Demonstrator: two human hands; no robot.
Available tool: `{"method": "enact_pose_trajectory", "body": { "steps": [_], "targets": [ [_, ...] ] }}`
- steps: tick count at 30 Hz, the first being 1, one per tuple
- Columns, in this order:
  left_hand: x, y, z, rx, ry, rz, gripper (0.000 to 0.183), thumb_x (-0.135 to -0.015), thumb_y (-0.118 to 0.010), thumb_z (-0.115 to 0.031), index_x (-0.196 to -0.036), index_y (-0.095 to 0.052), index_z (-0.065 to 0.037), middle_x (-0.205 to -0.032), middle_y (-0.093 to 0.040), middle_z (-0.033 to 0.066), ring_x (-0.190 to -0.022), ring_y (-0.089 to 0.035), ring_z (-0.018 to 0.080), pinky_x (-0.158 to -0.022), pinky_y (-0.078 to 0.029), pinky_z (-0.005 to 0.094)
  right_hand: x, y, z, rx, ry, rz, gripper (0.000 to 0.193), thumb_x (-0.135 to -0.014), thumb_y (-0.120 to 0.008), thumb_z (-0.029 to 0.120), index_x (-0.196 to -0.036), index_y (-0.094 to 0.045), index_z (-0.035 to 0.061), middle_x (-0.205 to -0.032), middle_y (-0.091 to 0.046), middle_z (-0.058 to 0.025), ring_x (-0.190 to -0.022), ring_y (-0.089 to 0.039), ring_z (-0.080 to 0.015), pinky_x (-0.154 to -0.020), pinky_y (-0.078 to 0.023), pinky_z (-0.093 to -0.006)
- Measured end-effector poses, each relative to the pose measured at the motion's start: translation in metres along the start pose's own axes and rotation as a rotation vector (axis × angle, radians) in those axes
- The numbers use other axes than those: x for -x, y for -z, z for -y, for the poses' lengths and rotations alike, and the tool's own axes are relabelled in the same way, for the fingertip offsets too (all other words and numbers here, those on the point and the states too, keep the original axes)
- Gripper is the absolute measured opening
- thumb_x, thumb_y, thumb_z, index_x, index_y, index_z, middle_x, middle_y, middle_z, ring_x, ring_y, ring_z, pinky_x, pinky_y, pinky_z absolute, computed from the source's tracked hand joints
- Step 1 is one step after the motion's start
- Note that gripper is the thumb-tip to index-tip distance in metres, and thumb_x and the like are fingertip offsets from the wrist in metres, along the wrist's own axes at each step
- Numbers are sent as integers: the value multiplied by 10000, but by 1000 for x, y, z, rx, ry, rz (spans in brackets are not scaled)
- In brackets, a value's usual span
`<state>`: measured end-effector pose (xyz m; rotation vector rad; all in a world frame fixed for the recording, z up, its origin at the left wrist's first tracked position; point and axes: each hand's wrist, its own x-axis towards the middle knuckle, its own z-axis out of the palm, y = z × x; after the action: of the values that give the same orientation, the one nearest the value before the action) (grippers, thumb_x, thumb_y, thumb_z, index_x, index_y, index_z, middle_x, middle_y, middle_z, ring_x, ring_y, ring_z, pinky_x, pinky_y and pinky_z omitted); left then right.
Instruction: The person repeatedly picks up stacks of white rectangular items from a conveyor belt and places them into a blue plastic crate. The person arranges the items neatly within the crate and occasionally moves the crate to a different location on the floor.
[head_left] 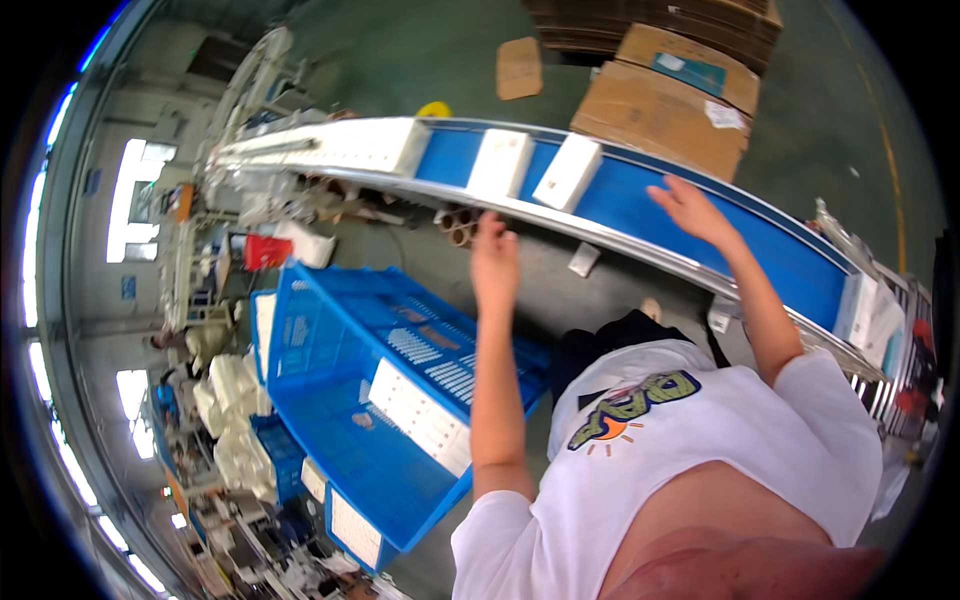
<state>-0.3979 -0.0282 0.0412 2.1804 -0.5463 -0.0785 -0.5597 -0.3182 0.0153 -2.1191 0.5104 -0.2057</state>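
A white box lies across the blue conveyor belt, with another white box a short gap to its left. My right hand is held over the belt to the right of these boxes, fingers apart and nothing in it. At the belt's near rail, just below the left box, my left hand is raised with its thumb away from the fingers; I see nothing in it. Farther left, a long row of white boxes fills the belt. One more white piece stands at the belt's right end.
A large blue crate stands left of me, holding white dotted pieces. Cardboard boxes are stacked beyond the conveyor. Cardboard tubes and a small white block are beneath it. A red container sits farther left.
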Motion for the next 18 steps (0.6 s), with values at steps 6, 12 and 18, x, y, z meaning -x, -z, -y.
{"method": "enact_pose_trajectory", "body": {
  "steps": [6,12,18],
  "targets": [
    [-123,-37,15,-446,-83,-1,568,-798,-635,-340,-1187,-490,48,-1124,-556,182,-977,-571,305,-823,-462,381,-18,-3,-17,-132,-157,115,528,-886,-486,505,-822,-457,-19,-700,-503,-144,-653,-464,-222,-622,-416,-349],
    [-176,-78,33,-648,104,335,749,-634,-756,-466,-1093,-432,28,-1076,-541,186,-994,-555,339,-861,-435,421,-14,-19,-15,-192,-327,168,565,-886,-477,516,-979,-494,-41,-836,-561,-164,-741,-533,-223,-650,-455,-323],
    [-110,-89,-29,-374,-255,436,556,-721,-711,-226,-1172,-404,-119,-1203,-427,220,-1028,-504,425,-841,-415,480,-40,-74,-2,-555,-414,-53,636,-875,-508,497,-1173,-416,-57,-1004,-575,-171,-907,-571,-204,-675,-494,-284]
  ]
}}
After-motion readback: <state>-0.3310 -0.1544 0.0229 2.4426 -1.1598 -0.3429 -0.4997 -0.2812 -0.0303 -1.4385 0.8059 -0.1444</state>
